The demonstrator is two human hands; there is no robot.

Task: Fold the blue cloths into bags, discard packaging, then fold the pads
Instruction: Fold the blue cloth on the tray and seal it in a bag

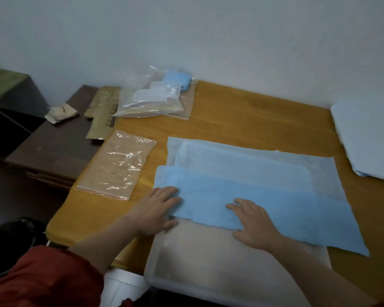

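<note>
We see a matt, soft-looking blue pad (264, 207) at lower centre, a smooth wooden table (242, 116), a shiny, crinkled clear plastic bag (118, 165) at centre left, and dull brown cardboard (101, 114) above it.

Illumination was dim and even, with a cool bluish cast and no single source apparent. The wall (231, 41) graded from pale grey at centre to darker tones toward the upper corners. Shadows were faint and without hard edges. Small white glints marked the creases of the flat clear bag (118, 165) and the filled bag (151, 96) near the wall. The lower left corner fell almost to black. Detail was soft throughout, with smeared texture; the outlines of the left hand (155, 209) and right hand (255, 224) were slightly blurred. The table (253, 116) edges bent slightly toward the margins, a wide-angle effect.
</note>
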